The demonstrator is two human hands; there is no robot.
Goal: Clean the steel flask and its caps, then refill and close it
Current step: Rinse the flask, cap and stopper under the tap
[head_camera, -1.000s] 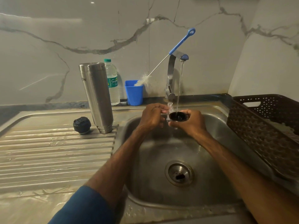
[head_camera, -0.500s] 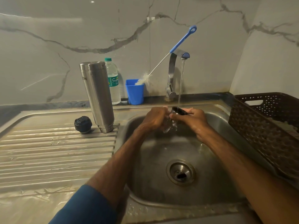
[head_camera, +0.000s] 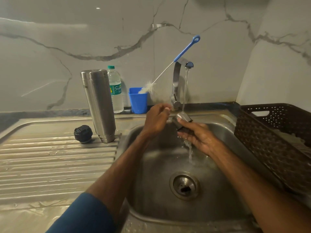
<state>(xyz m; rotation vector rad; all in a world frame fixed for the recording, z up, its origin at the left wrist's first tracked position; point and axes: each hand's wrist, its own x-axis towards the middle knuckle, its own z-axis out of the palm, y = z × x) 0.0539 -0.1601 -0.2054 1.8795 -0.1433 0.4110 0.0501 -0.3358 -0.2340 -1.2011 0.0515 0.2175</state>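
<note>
- The right hand (head_camera: pixel 200 137) grips the steel outer cap (head_camera: pixel 184 118) over the sink (head_camera: pixel 151 174), directly under the water stream (head_camera: pixel 186 84) from the tap (head_camera: pixel 176 78).
- The left hand (head_camera: pixel 157 120) hovers just beside the cap with its fingers curled; whether it pinches anything cannot be told.
- The steel flask (head_camera: pixel 99 105) stands on the ribbed counter (head_camera: pixel 50 157), with the black inner cap (head_camera: pixel 83 134) just beside it.

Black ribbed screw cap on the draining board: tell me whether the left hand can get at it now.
Probably yes. The left hand seems to hold nothing, and the black ribbed screw cap lies uncovered. The tall steel flask stands between them, so the hand must pass in front of it.
</note>
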